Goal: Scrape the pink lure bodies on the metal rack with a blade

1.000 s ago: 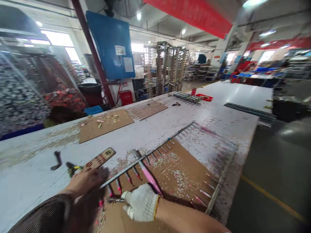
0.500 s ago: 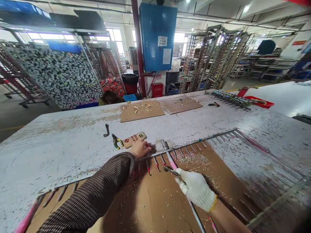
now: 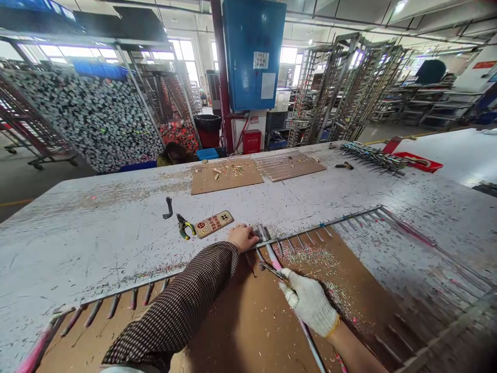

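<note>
A metal rack (image 3: 347,216) with a row of short pegs lies across the table, pink coating showing on parts of it. My left hand (image 3: 243,237), bare below a checkered sleeve, is closed over its long bar beside the wider crosspiece. My right hand (image 3: 310,303), in a white knitted glove, grips pliers (image 3: 274,271). Their dark jaws point left, close to the pegs and the pink part of the crosspiece. The glove hides most of the handles. Brown cardboard (image 3: 248,321), sprinkled with small chips, lies under the rack.
Beyond my left hand lie a patterned phone (image 3: 214,224), yellow-and-black pliers (image 3: 185,227) and a dark angled piece (image 3: 167,208). Two cardboard sheets (image 3: 229,181) hold scraps. Farther right are a bundle of rods (image 3: 373,158) and a red tray (image 3: 421,163). A person's head (image 3: 174,154) shows behind the table.
My left hand has slid right along the bar, closer to the crosspiece, uncovering the phone and more pegs on the left. The gloved hand with the pliers has hardly moved.
</note>
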The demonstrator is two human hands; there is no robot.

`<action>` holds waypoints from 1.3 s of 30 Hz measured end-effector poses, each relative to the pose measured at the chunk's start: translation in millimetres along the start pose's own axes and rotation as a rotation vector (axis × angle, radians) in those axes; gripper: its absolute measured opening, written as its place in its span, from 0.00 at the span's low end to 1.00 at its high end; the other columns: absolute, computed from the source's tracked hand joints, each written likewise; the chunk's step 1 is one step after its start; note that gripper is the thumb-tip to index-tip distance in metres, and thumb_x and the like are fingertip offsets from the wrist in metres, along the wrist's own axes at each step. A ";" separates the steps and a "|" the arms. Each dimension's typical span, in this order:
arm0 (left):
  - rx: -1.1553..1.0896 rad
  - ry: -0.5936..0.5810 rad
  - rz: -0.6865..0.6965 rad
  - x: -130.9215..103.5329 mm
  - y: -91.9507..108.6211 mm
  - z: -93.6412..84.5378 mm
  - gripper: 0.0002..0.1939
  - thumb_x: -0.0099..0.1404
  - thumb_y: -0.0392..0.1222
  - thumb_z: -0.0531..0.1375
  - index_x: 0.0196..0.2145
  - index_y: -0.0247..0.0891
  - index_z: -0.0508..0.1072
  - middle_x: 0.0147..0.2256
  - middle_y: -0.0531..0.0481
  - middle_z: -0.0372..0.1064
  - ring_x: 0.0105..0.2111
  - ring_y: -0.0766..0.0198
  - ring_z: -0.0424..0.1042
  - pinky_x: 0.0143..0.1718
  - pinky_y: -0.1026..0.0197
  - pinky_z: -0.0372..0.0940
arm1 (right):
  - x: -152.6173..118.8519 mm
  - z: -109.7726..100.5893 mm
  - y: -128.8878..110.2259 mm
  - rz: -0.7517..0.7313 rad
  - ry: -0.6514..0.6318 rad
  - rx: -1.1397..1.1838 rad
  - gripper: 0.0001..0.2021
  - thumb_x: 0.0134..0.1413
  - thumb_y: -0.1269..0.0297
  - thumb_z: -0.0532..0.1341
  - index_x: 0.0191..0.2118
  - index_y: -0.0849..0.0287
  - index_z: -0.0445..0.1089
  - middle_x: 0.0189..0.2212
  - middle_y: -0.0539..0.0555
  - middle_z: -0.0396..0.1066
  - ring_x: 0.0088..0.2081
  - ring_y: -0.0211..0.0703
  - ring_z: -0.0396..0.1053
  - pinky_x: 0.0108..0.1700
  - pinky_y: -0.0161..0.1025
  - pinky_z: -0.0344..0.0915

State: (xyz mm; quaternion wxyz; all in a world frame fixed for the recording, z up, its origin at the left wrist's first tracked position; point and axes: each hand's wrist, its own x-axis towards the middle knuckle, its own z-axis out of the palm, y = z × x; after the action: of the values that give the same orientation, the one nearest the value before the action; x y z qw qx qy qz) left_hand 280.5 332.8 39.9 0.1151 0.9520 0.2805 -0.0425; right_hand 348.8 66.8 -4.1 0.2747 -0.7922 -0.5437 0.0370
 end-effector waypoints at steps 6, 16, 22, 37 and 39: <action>0.036 -0.024 0.058 4.3 0.0 3.4 0.19 0.65 0.58 0.58 0.43 0.42 0.76 0.48 0.42 0.71 0.52 0.47 0.67 0.52 0.48 0.61 | -6.7 -23.6 -2.9 0.079 -0.088 0.207 0.16 0.63 0.64 0.52 0.51 0.52 0.72 0.37 0.51 0.79 0.34 0.41 0.76 0.40 0.35 0.69; 0.036 -0.040 0.078 4.4 -3.3 -1.6 0.19 0.65 0.58 0.58 0.43 0.42 0.76 0.49 0.42 0.70 0.53 0.47 0.66 0.52 0.49 0.60 | -2.6 -21.5 1.1 0.097 -0.039 0.164 0.17 0.64 0.60 0.50 0.51 0.55 0.71 0.40 0.54 0.79 0.37 0.44 0.77 0.41 0.38 0.69; 0.066 -0.061 0.086 11.3 0.1 -0.5 0.22 0.66 0.60 0.56 0.44 0.40 0.76 0.49 0.40 0.70 0.52 0.45 0.66 0.51 0.47 0.60 | -4.5 -9.8 2.3 0.079 -0.019 0.134 0.17 0.66 0.59 0.50 0.53 0.56 0.71 0.41 0.55 0.78 0.40 0.45 0.76 0.45 0.39 0.68; 0.119 0.031 0.142 12.4 -3.4 -9.8 0.24 0.64 0.62 0.57 0.43 0.39 0.76 0.45 0.39 0.71 0.49 0.47 0.68 0.50 0.51 0.61 | -3.1 -11.8 -1.1 0.088 -0.009 0.137 0.15 0.65 0.62 0.51 0.51 0.54 0.71 0.40 0.54 0.79 0.38 0.43 0.76 0.43 0.36 0.67; 0.148 -0.008 0.131 14.3 -3.9 -8.8 0.25 0.62 0.64 0.58 0.42 0.40 0.76 0.44 0.39 0.70 0.49 0.47 0.68 0.49 0.51 0.62 | -3.0 -12.7 -2.2 0.092 -0.012 0.129 0.15 0.64 0.62 0.51 0.51 0.54 0.71 0.38 0.53 0.79 0.36 0.42 0.76 0.42 0.35 0.67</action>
State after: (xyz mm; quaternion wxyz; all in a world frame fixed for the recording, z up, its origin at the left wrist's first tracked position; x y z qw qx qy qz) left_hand 290.5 345.6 45.6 0.0481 0.9740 0.2133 -0.0592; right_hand 350.3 59.6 6.9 0.3199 -0.7966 -0.5050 0.0895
